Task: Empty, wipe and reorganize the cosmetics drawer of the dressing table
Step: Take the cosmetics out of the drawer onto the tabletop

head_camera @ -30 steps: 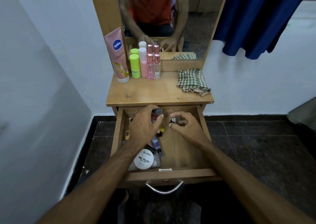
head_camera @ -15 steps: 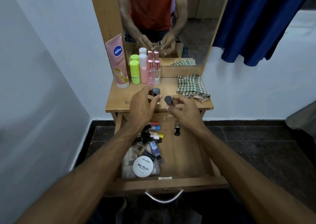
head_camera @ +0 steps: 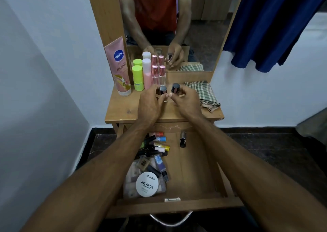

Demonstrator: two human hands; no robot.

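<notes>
Drawer (head_camera: 198,169) is pulled all the way out, with a messy pile of nail polish bottles (head_camera: 155,147) heaped on its left side. One dark-capped bottle (head_camera: 182,139) is left lying alone further right. A white Zudio tub (head_camera: 147,184) is parked up front.

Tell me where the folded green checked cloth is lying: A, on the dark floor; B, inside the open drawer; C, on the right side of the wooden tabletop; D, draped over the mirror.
C: the folded green checked cloth lies on the right side of the wooden tabletop, beside the right hand, above the open drawer.
</notes>
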